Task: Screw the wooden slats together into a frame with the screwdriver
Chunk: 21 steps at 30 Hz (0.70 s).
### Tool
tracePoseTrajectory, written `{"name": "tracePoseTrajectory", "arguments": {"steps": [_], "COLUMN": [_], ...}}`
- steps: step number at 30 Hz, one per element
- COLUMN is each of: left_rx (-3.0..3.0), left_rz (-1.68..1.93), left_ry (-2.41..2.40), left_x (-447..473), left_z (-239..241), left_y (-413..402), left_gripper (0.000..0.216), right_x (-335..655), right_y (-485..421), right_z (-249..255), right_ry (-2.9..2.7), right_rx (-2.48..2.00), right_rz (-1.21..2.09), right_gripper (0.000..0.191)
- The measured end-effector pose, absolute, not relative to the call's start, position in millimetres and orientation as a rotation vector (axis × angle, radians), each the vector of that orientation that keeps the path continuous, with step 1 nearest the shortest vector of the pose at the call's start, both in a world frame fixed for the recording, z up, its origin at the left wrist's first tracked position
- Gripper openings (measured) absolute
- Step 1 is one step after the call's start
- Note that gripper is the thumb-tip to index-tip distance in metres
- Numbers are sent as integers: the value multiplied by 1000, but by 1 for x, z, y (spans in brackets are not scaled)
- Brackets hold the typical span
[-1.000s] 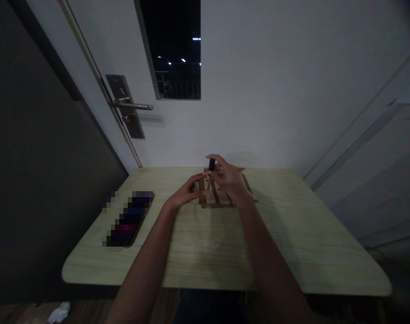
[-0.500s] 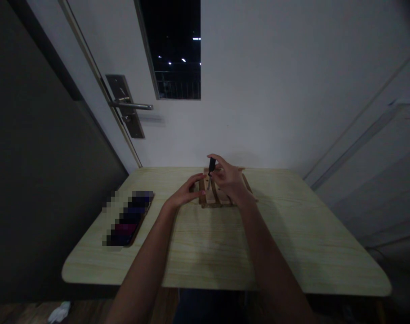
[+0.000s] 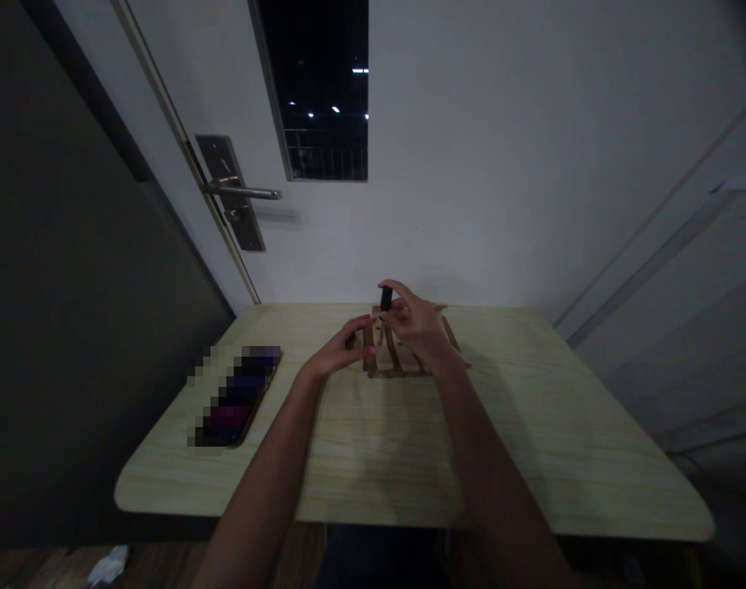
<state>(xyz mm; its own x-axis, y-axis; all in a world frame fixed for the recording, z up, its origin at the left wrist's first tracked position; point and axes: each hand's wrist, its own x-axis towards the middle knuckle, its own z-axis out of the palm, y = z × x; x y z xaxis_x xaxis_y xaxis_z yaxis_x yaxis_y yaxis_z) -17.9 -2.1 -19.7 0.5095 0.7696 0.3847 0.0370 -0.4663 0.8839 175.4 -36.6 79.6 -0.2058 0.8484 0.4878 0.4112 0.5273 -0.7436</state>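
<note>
A small slatted wooden piece (image 3: 383, 357) lies on the table, partly covered by my hands. My right hand (image 3: 419, 327) grips a screwdriver (image 3: 386, 299) by its black handle, one finger over the top end. The screwdriver stands nearly upright, its metal shaft pointing down at the leftmost light slat. At the left edge of the wood, my left hand (image 3: 339, 350) holds the piece, with thumb and fingers spaced along that side. A dark hole shows on the slat close to the shaft.
A phone (image 3: 241, 401), partly pixelated, lies on the left of the pale wood-grain table (image 3: 373, 458). Behind the table rises a white door (image 3: 471, 164) with a metal lever handle (image 3: 244, 193) and a dark window. Something white and crumpled (image 3: 109, 564) is on the floor at lower left.
The whole view has shifted very slightly. Both hands, the screwdriver and the wooden piece keep nearly the same positions relative to each other.
</note>
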Motion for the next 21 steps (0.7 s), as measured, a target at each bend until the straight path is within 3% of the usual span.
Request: {"name": "tracePoseTrajectory", "arguments": {"steps": [21], "left_rx": [1889], "left_rz": [1052], "left_ry": [691], "left_x": [-16], "left_z": [-12], "left_y": [-6], "left_gripper": [57], "right_x": [174], "right_y": [-32], "right_z": [68], "right_ry": [-1959], "right_rx": [-965], "right_rz": [309], "right_gripper": [49]}}
